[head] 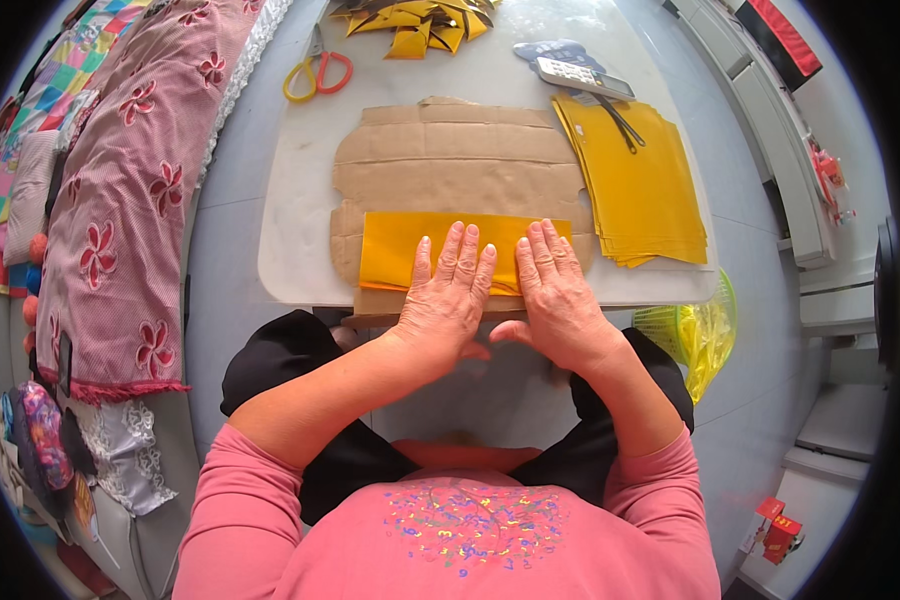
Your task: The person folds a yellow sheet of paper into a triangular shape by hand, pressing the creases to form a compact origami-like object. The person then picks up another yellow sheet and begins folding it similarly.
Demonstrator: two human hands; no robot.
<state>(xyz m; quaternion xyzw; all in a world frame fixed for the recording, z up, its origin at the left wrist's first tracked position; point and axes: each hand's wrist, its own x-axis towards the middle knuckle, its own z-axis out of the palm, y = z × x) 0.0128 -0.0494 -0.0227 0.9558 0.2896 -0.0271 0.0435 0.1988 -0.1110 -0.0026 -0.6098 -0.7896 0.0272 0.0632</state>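
Note:
A folded sheet of shiny gold paper (397,244) lies across the lower part of a flattened piece of brown cardboard (457,142), near the table's front edge. My left hand (450,300) rests flat on the middle of the sheet, fingers a little spread. Beside it, my right hand (559,300) presses flat on the sheet's right part, its fingers closer together and the thumb pointing left. Neither hand grips anything. To the right, a stack of gold sheets (645,187) overlaps the cardboard's edge. Several folded gold paper pieces (420,26) are heaped at the far side.
Scissors with yellow and red handles (317,75) lie at the far left of the white table (292,195). A remote control (585,79) and a dark, thin tool (619,124) lie by the stack. A green basket with a yellow bag (690,326) stands below the right corner.

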